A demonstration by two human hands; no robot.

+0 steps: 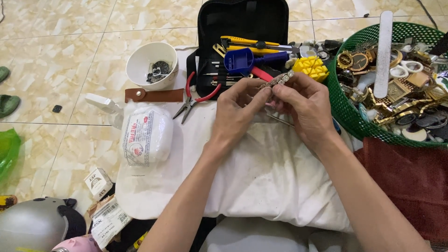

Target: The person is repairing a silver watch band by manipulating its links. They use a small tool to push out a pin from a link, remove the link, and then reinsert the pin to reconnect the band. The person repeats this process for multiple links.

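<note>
Metal watch bracelet sat pinched between both hands, lifted just above the white cloth and in front of the open black tool case. Left hand had its fingers curled closed on the near end of the band, thumb and forefinger pressing it; right hand was likewise closed on the other part, fingertips gripping the links from the side. The step looked like close inspection or working of a link joint, the band held taut between the two grips. A next move would likely call for a fine tool and a steady hold on one link, since the links were small. The band looked silvery grey, made of short segmented links, slightly arched; whether a watch head was attached could not be told.

Just beyond the hands lay a blue plastic tool, a yellow block and red-handled pliers. Further left stood a white bowl with small parts, a brown leather strap and a white bagged packet. To the right, a green basket held many watches.
</note>
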